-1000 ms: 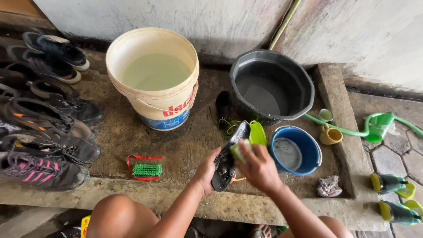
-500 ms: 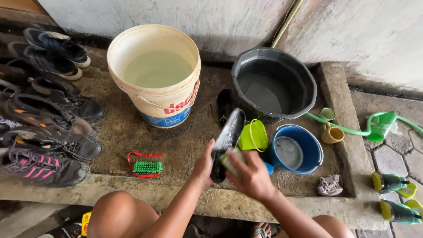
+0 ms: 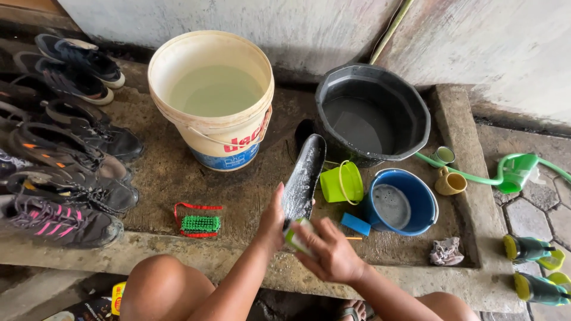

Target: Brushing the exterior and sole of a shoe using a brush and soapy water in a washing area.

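Observation:
My left hand (image 3: pixel 272 223) grips the near end of a dark shoe insole (image 3: pixel 303 175), wet and foamy, which slants up toward the black basin. My right hand (image 3: pixel 330 252) is closed on a small pale green brush (image 3: pixel 295 235) and presses it against the insole's lower end. Both hands hover above the concrete ledge, between my bare knees.
A cream bucket (image 3: pixel 196 128) of cloudy water and a black basin (image 3: pixel 416 110) stand behind. A lime green cup (image 3: pixel 342 183), blue bowl (image 3: pixel 428 208), blue block (image 3: pixel 355 224), green brush with red frame (image 3: pixel 199 223), several shoes (image 3: pixel 65 160) at left, a grey rag (image 3: pixel 446 251).
My right hand slid the brush down the insole toward me. The insole's far end now points up at the black basin, and the view moved slightly closer.

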